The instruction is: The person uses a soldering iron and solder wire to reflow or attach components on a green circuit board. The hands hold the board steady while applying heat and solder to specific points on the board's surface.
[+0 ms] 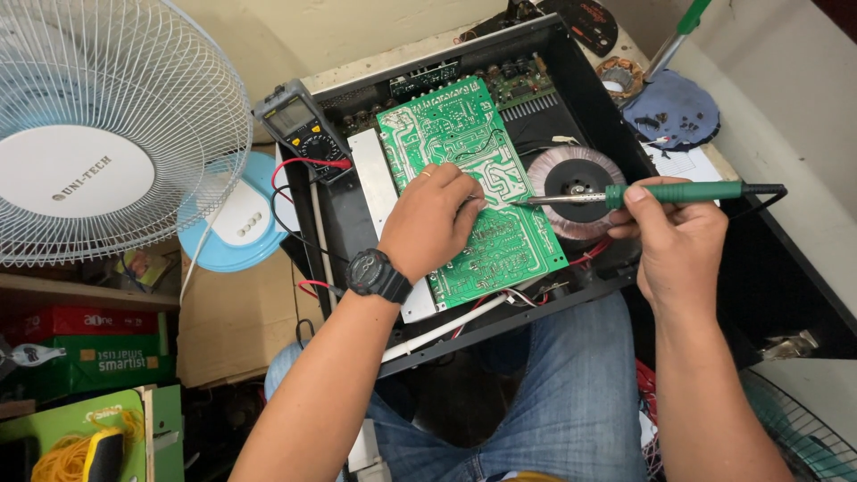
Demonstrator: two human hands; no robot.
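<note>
Right hand gripping green-handled soldering iron, tip at green printed circuit board. Left hand curled on board, possibly pinching something; can't tell.

The circuit board is glossy green with pale printed traces, lying in a matt black metal case. The soldering iron has a smooth green plastic grip and bright metal tip. The coil looks tape-wrapped, perhaps; the fan guard is white-coated wire.
</note>
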